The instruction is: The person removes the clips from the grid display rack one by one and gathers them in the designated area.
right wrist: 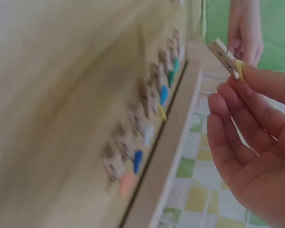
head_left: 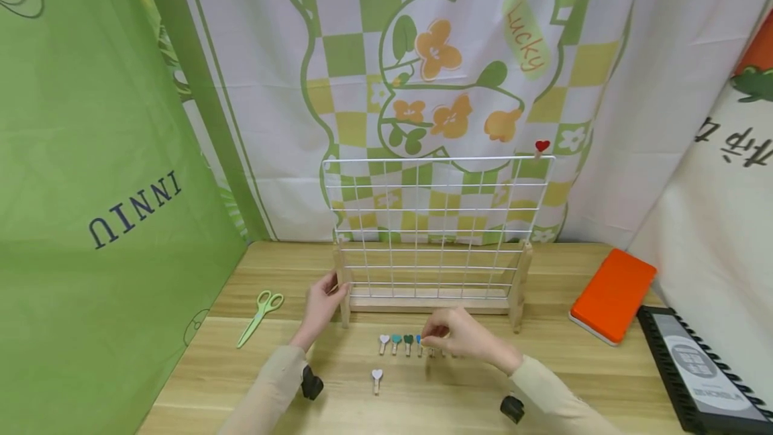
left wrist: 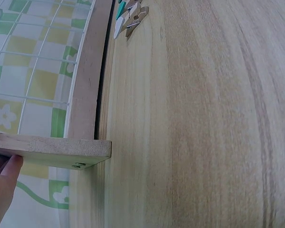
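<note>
Wooden clip (right wrist: 226,58) pinched in her right hand (head_left: 461,337) — left hand (head_left: 322,304) gripped the rack's post (head_left: 344,291) — pegging onto the grid (head_left: 437,220) seemingly next.

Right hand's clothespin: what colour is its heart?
Yellow; the clothespin pinched by the right hand shows it best in the right wrist view.

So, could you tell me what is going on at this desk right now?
A person sits at a wooden table with a white wire grid standing in a wooden stand. The left hand holds the stand's left post. The right hand pinches a small wooden clip above a row of heart clips in front of the stand. One red clip is on the grid's top right corner. Scissors lie to the left.
</note>
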The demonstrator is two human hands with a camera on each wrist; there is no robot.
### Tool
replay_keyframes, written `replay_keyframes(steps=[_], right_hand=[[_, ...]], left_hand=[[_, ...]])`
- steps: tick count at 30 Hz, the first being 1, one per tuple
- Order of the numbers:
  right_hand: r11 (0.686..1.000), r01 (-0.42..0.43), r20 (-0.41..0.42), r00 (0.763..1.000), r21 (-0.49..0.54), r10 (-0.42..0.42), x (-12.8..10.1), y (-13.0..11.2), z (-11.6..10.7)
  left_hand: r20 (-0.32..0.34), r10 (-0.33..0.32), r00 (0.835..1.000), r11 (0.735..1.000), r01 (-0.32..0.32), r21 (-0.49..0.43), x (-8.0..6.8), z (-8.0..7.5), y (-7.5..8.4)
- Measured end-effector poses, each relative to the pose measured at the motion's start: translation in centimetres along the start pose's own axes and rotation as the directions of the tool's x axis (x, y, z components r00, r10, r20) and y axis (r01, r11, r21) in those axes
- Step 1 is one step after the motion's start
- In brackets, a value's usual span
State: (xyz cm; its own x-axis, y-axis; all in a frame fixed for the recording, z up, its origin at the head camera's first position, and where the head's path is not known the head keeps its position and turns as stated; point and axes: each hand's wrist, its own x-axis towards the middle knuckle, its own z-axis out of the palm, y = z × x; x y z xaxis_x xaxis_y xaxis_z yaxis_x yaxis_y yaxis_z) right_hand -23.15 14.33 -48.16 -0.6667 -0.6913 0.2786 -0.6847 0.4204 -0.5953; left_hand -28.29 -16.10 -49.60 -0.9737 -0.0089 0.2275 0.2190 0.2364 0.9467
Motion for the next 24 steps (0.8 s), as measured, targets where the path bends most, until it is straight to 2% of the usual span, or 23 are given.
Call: replay_keyframes(steps=[3,6,15,24], right_hand=[[0.999,-0.009,0.019,1.000,0.053,0.008,-0.1,0.2,1.2],[0.997,-0.030,0.036,0.999,0.071,0.028,-0.1,0.2,2.3],[0.981,-0.126,0.097,0.989,0.147,0.113,0.1,-0.3,5.2],[0.977,-0.128,0.098,0.989,0.171,0.113,0.8,-0.5,7.0]], left_hand=[[-0.008,0.003,1.000,1.000,-0.003,0.007,0.5,0.1,-1.3],[-0.013,0.014,1.000,1.000,-0.014,0.000,0.7,0.2,-2.0],[-0.021,0.009,1.000,1.000,-0.009,-0.006,0.8,0.2,-2.1],[-0.025,0.027,0.999,1.000,-0.027,0.001,0.8,0.2,-2.4]])
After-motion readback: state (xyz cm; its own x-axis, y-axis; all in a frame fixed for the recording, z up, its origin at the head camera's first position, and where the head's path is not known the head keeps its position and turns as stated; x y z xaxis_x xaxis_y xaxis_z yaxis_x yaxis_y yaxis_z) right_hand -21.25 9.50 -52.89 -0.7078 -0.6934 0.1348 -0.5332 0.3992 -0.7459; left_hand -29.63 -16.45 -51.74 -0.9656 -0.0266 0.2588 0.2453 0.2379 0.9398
